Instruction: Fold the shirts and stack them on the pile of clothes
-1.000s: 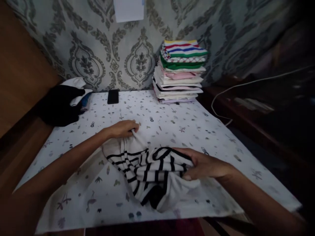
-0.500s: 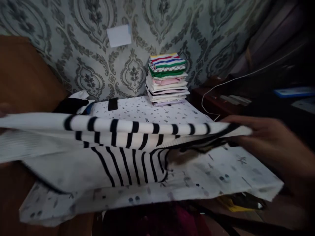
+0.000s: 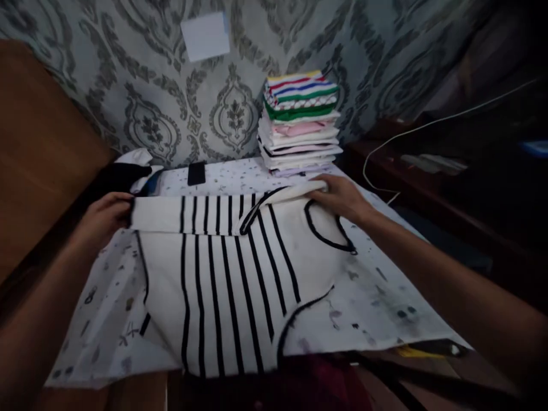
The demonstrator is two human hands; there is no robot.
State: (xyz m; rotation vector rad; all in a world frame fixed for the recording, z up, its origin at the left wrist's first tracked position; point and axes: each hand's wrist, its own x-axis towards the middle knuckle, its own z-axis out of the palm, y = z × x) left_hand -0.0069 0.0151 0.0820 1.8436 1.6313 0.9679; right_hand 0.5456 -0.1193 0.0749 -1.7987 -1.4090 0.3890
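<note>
A white sleeveless knit top (image 3: pixel 231 285) with black stripes and black edging lies spread across the patterned white cloth, its lower part reaching over the front edge. Along its far side a strip is folded over toward me. My left hand (image 3: pixel 107 214) pinches the far left corner of that fold. At the far right, my right hand (image 3: pixel 338 197) grips the folded edge near a black-edged opening, lifting it slightly so the strip twists there. Both hands have their fingers closed on the fabric.
Behind the top stands a tall stack of folded clothes (image 3: pixel 299 125). A dark phone-like object (image 3: pixel 197 173) lies on the patterned cloth (image 3: pixel 377 308) near the wall. Dark and white garments (image 3: pixel 128 171) are heaped at the left, beside a brown panel (image 3: pixel 43 142). A white cable (image 3: pixel 411 132) runs at the right.
The top, stretched up between my hands before, is now laid down on the cloth with its far edge folded over. My hands have come closer together, and the view has shifted.
</note>
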